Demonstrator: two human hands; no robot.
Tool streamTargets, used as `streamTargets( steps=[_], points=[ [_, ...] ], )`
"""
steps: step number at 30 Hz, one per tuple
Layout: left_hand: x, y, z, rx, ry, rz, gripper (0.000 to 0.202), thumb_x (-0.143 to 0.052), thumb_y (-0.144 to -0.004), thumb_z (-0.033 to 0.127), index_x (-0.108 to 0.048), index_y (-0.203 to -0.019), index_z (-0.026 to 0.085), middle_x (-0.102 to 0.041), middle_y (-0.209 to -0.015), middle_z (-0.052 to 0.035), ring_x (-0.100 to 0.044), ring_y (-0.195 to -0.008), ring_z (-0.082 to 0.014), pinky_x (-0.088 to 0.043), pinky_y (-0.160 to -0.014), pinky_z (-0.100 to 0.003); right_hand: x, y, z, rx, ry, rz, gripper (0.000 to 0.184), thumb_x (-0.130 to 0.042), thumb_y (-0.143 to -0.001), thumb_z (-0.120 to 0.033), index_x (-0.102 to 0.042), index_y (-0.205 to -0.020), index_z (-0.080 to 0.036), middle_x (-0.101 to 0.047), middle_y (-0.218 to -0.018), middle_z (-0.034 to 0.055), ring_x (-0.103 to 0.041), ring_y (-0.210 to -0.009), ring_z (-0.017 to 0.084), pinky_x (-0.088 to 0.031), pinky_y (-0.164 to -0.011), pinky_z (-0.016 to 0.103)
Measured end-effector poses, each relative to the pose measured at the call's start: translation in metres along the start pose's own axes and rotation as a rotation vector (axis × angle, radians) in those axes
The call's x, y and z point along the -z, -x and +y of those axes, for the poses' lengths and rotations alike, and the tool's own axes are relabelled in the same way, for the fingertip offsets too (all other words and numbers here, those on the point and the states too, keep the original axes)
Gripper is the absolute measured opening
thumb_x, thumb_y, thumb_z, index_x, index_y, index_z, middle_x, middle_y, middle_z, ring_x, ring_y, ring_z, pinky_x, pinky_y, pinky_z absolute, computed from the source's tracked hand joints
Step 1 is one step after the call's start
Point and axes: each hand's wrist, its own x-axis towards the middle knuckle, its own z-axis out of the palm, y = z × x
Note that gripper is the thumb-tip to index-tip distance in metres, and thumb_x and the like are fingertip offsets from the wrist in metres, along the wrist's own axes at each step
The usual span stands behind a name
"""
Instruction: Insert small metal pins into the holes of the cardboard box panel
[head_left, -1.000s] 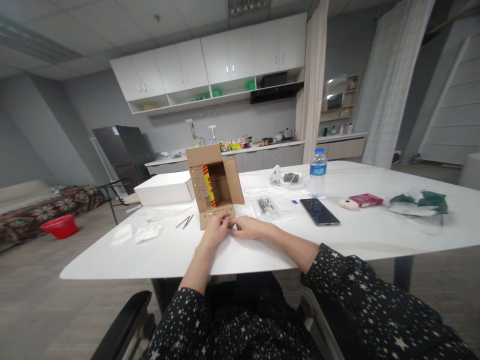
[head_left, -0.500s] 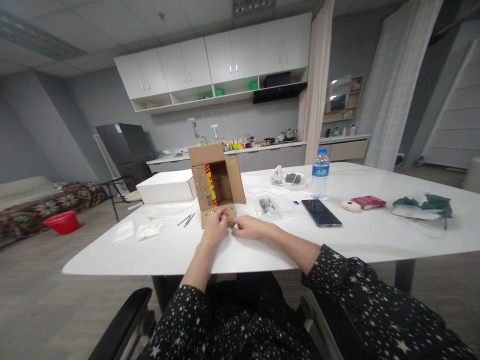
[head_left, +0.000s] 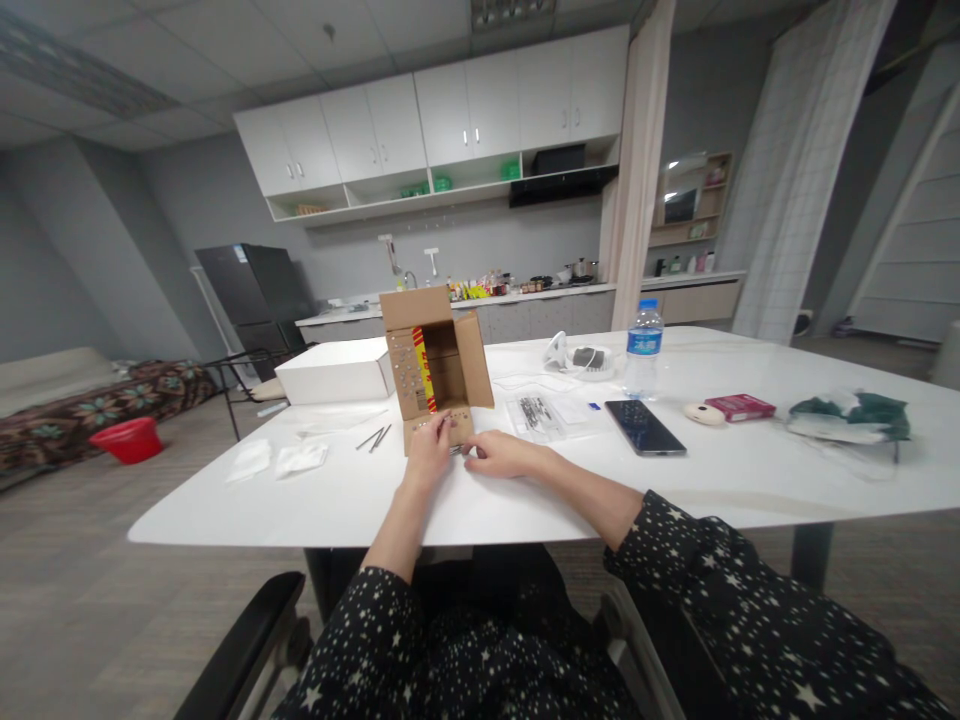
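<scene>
An open cardboard box stands on its side, its mouth facing me and its bottom flap lying on the table. Small shiny dots cover its left panel, beside a yellow and red strip. On the lower flap rests my left hand, its fingers drawn together near more small dots; what they hold, if anything, is too small to make out. Just right of that flap is my right hand, fingers curled and closed by a small metallic bit that I cannot name. Thin metal tools, like tweezers, lie left of the box.
Behind the box is a white carton. White tissues lie at left. Rightward are a clear plastic packet, a phone, a water bottle, a white fan-like device, a dark red box and a green bundle.
The view has shifted slightly. My left fingers have moved a little on the lower flap; my right hand stays almost in place.
</scene>
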Motion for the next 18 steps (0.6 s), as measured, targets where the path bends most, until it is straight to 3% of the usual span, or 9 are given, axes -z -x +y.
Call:
streamTargets(
  steps=[4,9,14,18],
  points=[
    [0.004,0.001,0.006,0.015,-0.009,0.031,0.033,-0.041,-0.093,0.032,-0.063,-0.111,0.017,-0.073,-0.089,-0.0065,-0.066,-0.088,-0.0197,-0.049,-0.083,-0.032,0.001,0.001,-0.001,0.0,-0.005,-0.002,0.034,-0.054,-0.082,-0.028,-0.068,-0.109,-0.015,-0.07,-0.08,0.0062,-0.061,-0.074,0.018,-0.04,-0.066,0.025],
    [0.008,0.002,0.011,-0.017,-0.11,0.104,0.038,-0.036,-0.094,0.041,-0.066,-0.084,0.018,-0.068,-0.083,-0.0068,-0.062,-0.081,-0.0192,-0.047,-0.077,-0.03,0.001,0.002,-0.003,-0.005,-0.007,0.001,0.034,-0.055,-0.081,-0.028,-0.068,-0.11,-0.015,-0.07,-0.083,0.0067,-0.061,-0.077,0.018,-0.041,-0.068,0.025],
    [0.009,0.002,0.008,0.031,-0.242,0.179,0.039,-0.035,-0.093,0.04,-0.065,-0.086,0.018,-0.064,-0.087,-0.0104,-0.061,-0.087,-0.0227,-0.047,-0.081,-0.034,0.001,0.002,-0.003,-0.015,-0.021,0.003,0.034,-0.055,-0.082,-0.029,-0.068,-0.111,-0.016,-0.07,-0.082,0.0054,-0.061,-0.075,0.018,-0.041,-0.068,0.025],
    [0.011,0.002,0.008,0.103,-0.329,0.175,0.04,-0.032,-0.094,0.04,-0.065,-0.09,0.017,-0.066,-0.092,-0.0131,-0.061,-0.092,-0.0257,-0.046,-0.082,-0.037,0.002,0.002,-0.004,-0.013,-0.026,0.006,0.034,-0.056,-0.082,-0.03,-0.069,-0.11,-0.016,-0.07,-0.082,0.0055,-0.061,-0.076,0.018,-0.041,-0.068,0.025]
  ],
)
